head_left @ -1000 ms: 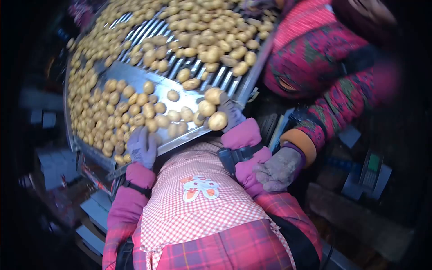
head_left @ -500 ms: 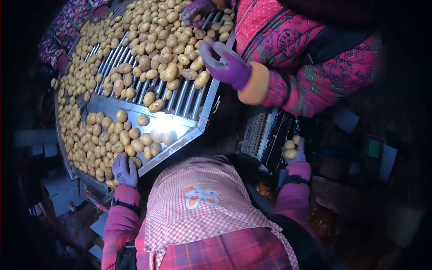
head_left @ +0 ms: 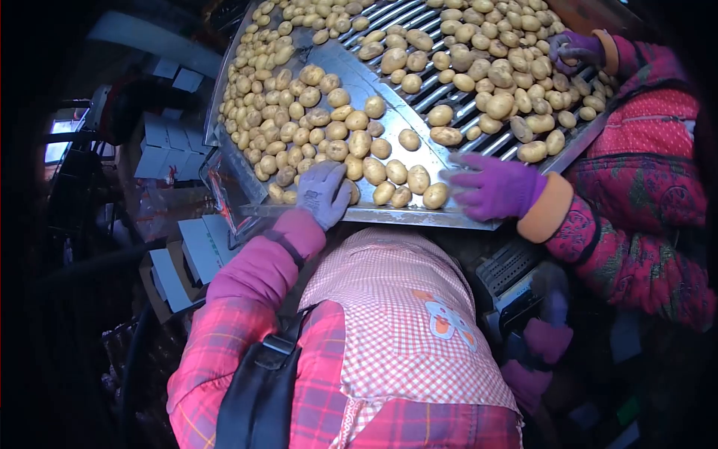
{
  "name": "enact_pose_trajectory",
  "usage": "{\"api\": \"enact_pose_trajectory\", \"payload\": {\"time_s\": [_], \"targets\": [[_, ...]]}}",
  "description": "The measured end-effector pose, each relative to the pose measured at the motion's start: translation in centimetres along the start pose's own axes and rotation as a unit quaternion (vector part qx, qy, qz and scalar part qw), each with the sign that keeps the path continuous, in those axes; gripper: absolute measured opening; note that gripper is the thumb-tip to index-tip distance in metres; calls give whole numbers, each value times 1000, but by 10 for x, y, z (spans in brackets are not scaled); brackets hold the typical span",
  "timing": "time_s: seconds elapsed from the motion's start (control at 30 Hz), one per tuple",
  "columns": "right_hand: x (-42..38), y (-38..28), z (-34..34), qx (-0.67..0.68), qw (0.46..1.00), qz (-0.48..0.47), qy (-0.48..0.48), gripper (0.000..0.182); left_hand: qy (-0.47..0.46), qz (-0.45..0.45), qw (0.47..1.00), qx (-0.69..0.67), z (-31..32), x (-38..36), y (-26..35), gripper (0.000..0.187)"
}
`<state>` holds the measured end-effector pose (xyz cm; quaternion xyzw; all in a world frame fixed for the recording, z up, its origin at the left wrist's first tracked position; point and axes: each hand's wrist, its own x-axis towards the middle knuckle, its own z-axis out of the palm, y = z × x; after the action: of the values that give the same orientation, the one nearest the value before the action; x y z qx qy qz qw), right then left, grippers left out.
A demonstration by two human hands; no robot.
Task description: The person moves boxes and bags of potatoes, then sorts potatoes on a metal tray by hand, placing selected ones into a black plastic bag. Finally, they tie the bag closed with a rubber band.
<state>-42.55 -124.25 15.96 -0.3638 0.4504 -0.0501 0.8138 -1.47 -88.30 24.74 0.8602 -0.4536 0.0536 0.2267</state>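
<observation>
My left hand (head_left: 323,193), in a grey-purple glove, lies at the tray's near edge. Its fingers are stretched over the potatoes (head_left: 359,144) there, thumb apart, with no clear grasp around one. Down at the right, beside a dark scale-like device (head_left: 508,271) with a ridged panel, is my right hand (head_left: 552,293). That hand is dark and smeared, so its fingers cannot be made out, and no potato shows in it. The metal tray (head_left: 441,218) holds a heap of potatoes on its left side.
A co-worker's purple-gloved hand (head_left: 493,187) reaches over the tray's near right corner. Their other hand (head_left: 577,51) is among potatoes on the metal rollers (head_left: 419,101). Cardboard boxes (head_left: 206,247) stand at the left. My checked apron (head_left: 404,299) fills the lower middle.
The view has swung left. My right hand held several potatoes by the device before; none are visible there now. The co-worker's near hand has moved over the tray corner. My left hand stays at the edge.
</observation>
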Motion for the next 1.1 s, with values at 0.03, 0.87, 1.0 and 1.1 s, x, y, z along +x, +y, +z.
{"api": "enact_pose_trajectory", "payload": {"time_s": [0.03, 0.87, 1.0, 1.1], "targets": [[-42, -53, 118, 82, 995, 38, 34, 30, 1, 5, 1000, -15, -1, 1, -3, 32], [-19, -40, 381, 57, 987, 28, -149, 43, -279, 74, 863, -415, -36, 75, 25, 59], [7, -29, 357, 30, 989, 83, -117, 37, -165, 42, 954, -247, -19, 84, -7, 52], [12, -24, 356, 23, 990, 92, -107, 34, -199, 58, 974, 91, -6, 99, -34, 44]]}}
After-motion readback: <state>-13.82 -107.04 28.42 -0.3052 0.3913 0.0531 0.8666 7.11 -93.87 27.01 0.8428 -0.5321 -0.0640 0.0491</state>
